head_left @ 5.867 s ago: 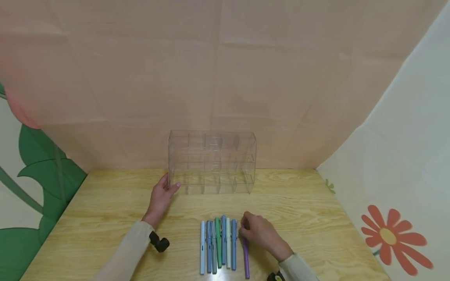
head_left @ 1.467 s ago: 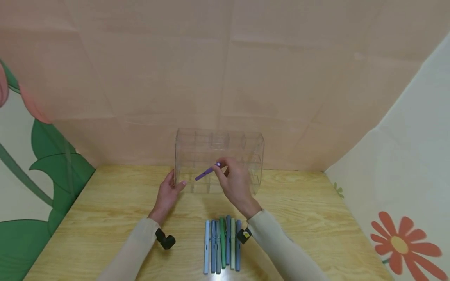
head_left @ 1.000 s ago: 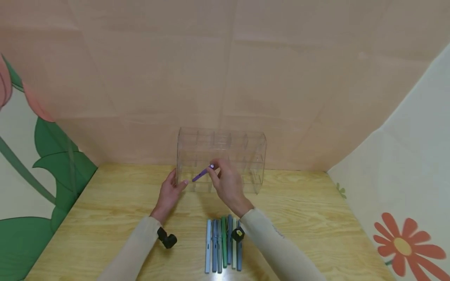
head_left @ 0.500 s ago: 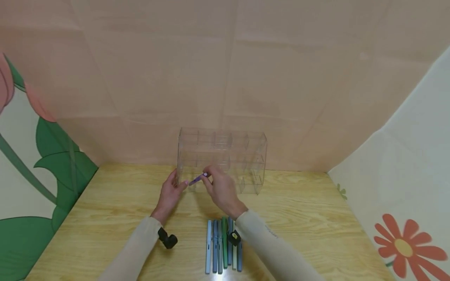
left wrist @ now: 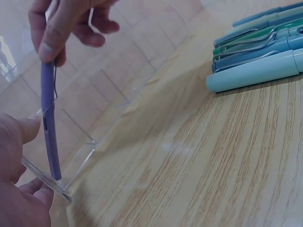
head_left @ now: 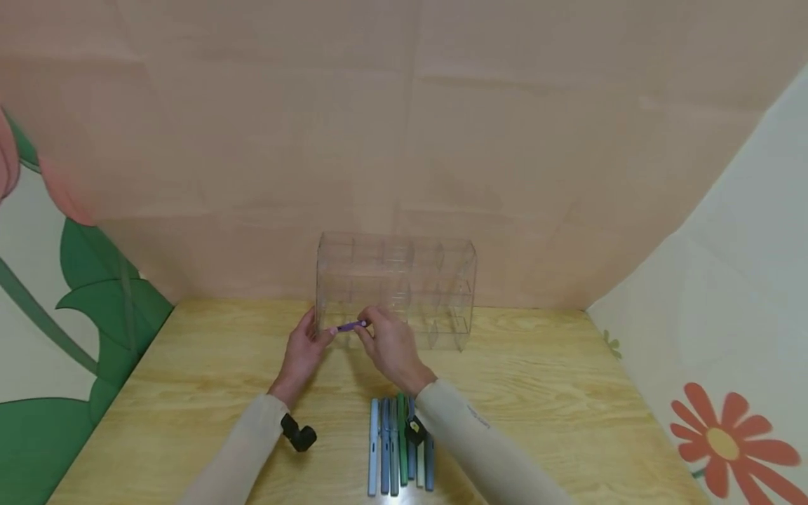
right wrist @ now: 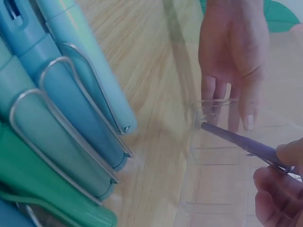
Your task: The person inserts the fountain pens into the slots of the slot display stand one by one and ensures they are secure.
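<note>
- The pen (head_left: 351, 326) is slim and purple, with a thin clip along its barrel; it lies slanted, its far tip down inside the lowest compartment at the rack's left end.
- The right hand (head_left: 388, 345) pinches the pen's near end between thumb and fingertips, the other fingers curled beside them.
- The rack (head_left: 435, 280) is clear plastic, tiered, split into small compartments, and stands on the table against the back wall.
- The left hand (head_left: 299, 354) rests against the rack's left front corner, fingers nearly straight, thumb at the side wall, just beside the pen's tip.
- Six pens (head_left: 399, 449) in blue, grey-blue, green and pale green lie side by side on the table (head_left: 568, 393), in front of the rack, near the right forearm.
</note>
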